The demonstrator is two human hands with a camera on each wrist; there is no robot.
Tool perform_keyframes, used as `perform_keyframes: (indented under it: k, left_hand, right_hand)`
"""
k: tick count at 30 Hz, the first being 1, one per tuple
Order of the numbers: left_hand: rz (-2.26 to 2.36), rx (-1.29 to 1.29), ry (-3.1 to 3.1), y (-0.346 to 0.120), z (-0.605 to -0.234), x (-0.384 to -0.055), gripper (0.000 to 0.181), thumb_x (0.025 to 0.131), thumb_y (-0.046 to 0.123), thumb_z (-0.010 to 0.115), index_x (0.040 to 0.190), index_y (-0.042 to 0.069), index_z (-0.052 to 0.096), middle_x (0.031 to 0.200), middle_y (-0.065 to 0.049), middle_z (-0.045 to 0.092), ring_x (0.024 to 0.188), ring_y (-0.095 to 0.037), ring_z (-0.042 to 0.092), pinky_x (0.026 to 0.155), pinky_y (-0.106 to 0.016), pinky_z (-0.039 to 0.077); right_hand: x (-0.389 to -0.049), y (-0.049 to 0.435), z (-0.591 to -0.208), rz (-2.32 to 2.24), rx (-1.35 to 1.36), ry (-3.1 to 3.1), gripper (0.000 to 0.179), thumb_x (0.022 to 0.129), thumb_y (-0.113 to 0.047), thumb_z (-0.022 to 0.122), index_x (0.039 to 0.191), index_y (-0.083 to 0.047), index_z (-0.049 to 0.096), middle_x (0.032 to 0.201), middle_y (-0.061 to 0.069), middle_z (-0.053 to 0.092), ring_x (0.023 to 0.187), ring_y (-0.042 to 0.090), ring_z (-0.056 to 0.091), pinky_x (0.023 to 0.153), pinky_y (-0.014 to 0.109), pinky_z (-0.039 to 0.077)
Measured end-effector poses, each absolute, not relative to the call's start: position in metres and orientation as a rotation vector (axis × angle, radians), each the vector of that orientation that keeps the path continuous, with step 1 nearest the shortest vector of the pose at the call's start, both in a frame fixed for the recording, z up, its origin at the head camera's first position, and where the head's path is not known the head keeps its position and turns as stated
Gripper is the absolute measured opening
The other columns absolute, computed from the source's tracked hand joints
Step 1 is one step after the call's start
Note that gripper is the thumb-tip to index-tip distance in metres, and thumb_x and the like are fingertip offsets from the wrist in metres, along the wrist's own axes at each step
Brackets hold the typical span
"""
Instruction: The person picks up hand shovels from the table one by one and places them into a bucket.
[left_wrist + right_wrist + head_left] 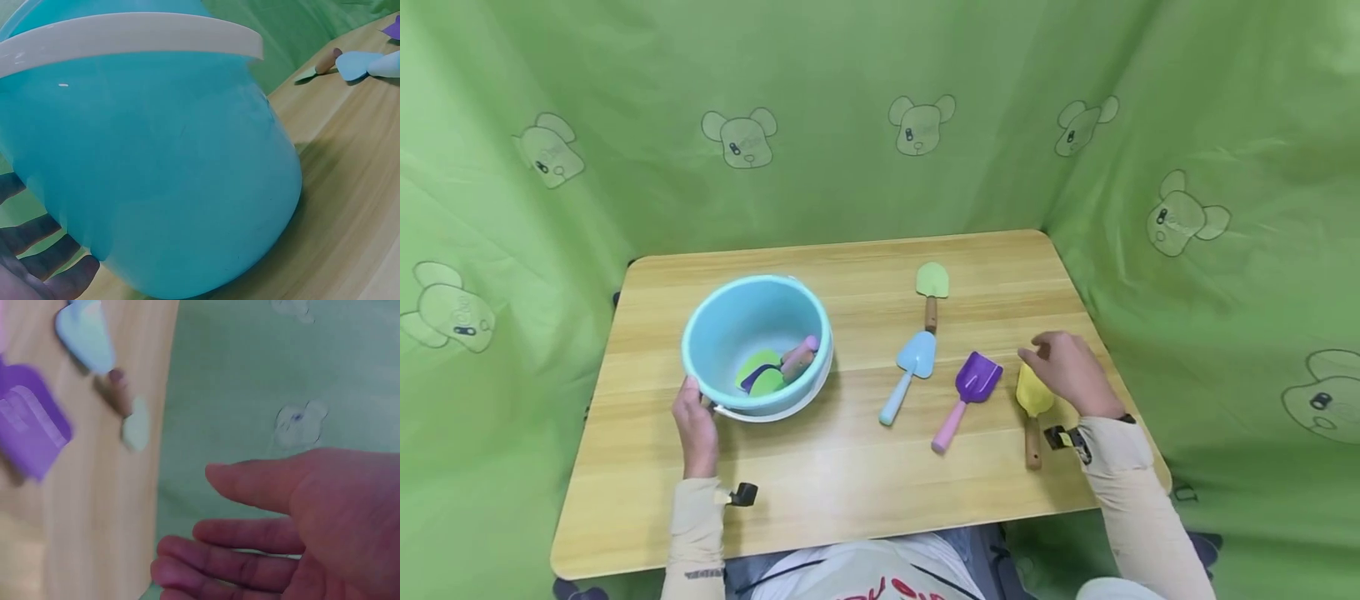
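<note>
A light blue bucket with a white handle stands on the left of the table. My left hand touches its near left side, with fingers spread along the outer wall. Inside lie several toy shovels with green and purple blades. My right hand hovers over a yellow toy shovel, its thumb and fingers apart and nothing between them. Left of that hand lie a purple shovel with a pink handle, a blue shovel and a green shovel with a brown handle.
The wooden table has rounded corners, and the person sits at its near edge. Green curtains printed with bear faces hang behind it and along both sides. The blue shovel's tip meets the green shovel's handle end in the head view.
</note>
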State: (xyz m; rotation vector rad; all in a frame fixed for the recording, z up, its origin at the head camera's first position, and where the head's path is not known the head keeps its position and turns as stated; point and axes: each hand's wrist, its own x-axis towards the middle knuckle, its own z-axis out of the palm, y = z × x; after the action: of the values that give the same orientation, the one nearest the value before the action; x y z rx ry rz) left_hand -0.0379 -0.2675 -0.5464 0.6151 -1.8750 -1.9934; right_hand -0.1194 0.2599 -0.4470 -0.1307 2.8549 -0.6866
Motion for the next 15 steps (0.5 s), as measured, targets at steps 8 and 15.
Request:
perform_keyframes:
  k: [8,15]
  left_hand:
    - [-1.984,0.589,-1.871,-0.271,-0.549,-0.038,0.054,0.108,0.046,0.033,0.142,0.016,0.062,0.148,-0.009,0.061,0.137,-0.019,0.053,0.116,-0.057,0.043]
    - [-1.982,0.557,-1.859,-0.269,-0.550,-0.040,0.053,0.108,0.046,0.034,0.142,0.017,0.063,0.146,-0.011,0.062,0.135,-0.022,0.054,0.115,-0.063,0.042]
  right_hand:
    - [-0.088,0.295,-0.490,-0.621,0.034,2.744,0.053,0.100,-0.028,0.065,0.113,0.023,0.063,0.104,0.042,0.068,0.082,0.041,0.070,0.068,0.050,0.059]
    - [-0.062,0.298,-0.522,-0.728,0.235,2.591,0.036,0.097,-0.032,0.064,0.081,-0.001,0.056,0.064,0.000,0.042,0.056,0.015,0.043,0.047,0.028,0.036]
